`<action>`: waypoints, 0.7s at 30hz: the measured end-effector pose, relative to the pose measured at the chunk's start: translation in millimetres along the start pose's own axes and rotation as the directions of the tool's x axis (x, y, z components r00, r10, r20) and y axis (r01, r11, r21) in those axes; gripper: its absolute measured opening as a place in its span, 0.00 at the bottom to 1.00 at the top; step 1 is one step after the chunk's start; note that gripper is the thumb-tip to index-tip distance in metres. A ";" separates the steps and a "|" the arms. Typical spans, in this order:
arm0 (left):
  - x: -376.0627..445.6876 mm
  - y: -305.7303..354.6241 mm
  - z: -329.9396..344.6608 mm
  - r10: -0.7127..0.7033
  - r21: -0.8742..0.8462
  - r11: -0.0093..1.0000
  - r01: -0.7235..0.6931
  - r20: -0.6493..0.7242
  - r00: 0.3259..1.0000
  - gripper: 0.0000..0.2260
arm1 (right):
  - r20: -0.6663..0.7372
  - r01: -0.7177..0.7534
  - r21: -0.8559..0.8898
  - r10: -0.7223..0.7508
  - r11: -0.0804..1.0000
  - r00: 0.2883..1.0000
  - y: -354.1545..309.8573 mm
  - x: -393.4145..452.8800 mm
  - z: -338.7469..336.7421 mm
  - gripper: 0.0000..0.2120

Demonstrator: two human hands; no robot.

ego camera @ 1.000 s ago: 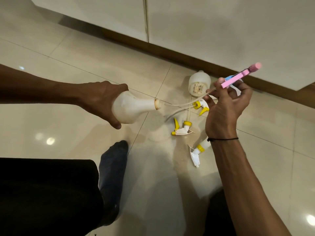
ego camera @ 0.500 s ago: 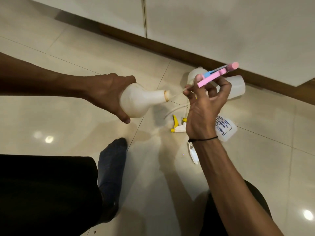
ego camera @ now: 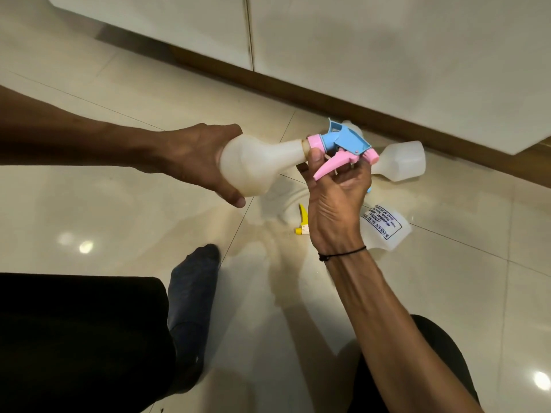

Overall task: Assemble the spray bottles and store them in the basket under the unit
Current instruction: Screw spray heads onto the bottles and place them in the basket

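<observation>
My left hand [ego camera: 193, 158] grips the round base of a white plastic bottle [ego camera: 256, 162], held sideways with its neck pointing right. A pink and blue spray head [ego camera: 343, 147] sits at that neck, its pink collar against the opening, and my right hand [ego camera: 334, 198] holds it by the trigger and collar. On the floor behind lie two more white bottles: one on its side [ego camera: 402, 160] near the plinth, one with a printed label [ego camera: 384, 226] by my right wrist. A yellow and white spray head [ego camera: 302, 222] lies partly hidden behind my right hand.
White cabinet doors [ego camera: 357, 46] with a brown plinth [ego camera: 328, 99] run across the back. The floor is glossy beige tile [ego camera: 119, 204]. My socked foot [ego camera: 193, 287] and dark trouser legs fill the lower part of the view. No basket is in sight.
My right hand moved left and fed the spray head's tube into the bottle; the head now sits at the neck. The left hand shifted the bottle slightly right.
</observation>
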State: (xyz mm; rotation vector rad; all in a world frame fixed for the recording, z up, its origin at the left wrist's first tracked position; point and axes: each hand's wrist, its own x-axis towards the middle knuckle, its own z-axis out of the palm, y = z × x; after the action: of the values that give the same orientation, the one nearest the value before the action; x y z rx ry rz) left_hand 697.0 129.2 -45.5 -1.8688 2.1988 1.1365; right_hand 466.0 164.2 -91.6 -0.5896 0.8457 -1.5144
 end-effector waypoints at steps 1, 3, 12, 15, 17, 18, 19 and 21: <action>0.5 0.0 0.4 -0.002 -0.017 1.000 0.002 0.004 1.000 0.37 | 0.025 0.003 0.001 -0.003 1.000 1.000 -0.3 0.5 -0.9 0.14; 1.5 1.7 0.8 -0.001 -0.098 0.995 0.005 0.038 0.999 0.35 | 0.045 -0.002 0.016 0.001 1.000 0.999 -1.7 1.5 -1.4 0.12; -1.0 18.9 -25.1 0.104 -0.384 0.920 0.081 0.438 0.893 0.28 | 0.208 -0.093 0.020 0.087 0.995 0.974 -31.9 11.0 -10.9 0.16; -1.5 29.0 -24.4 0.115 -0.360 0.932 0.035 0.388 0.915 0.30 | 0.150 -0.109 0.027 0.104 0.994 0.983 -34.6 13.6 -11.0 0.19; 1.1 37.4 -17.8 0.069 -0.244 0.969 -0.020 0.193 0.979 0.32 | 0.066 -0.089 0.022 0.087 0.996 0.994 -36.5 14.8 -8.3 0.24; 2.7 42.1 -12.4 0.035 -0.146 0.989 -0.025 0.062 0.997 0.35 | 0.022 -0.081 0.030 0.081 0.996 0.997 -37.5 15.5 -7.6 0.26; 3.7 46.1 -5.6 0.016 -0.044 0.999 -0.020 -0.076 0.997 0.39 | -0.010 -0.075 0.044 0.075 0.996 0.997 -38.4 16.3 -7.1 0.26; 4.0 51.7 11.2 0.040 0.085 0.996 -0.016 -0.297 0.954 0.45 | -0.044 -0.076 0.057 0.078 0.995 0.996 -39.6 17.1 -6.9 0.24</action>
State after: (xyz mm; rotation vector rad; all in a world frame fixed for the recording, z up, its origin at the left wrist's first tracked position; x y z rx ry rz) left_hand 646.5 132.2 -29.9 -2.0999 2.3864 0.7963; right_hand 434.2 148.2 -66.3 -0.4779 0.8495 -1.4813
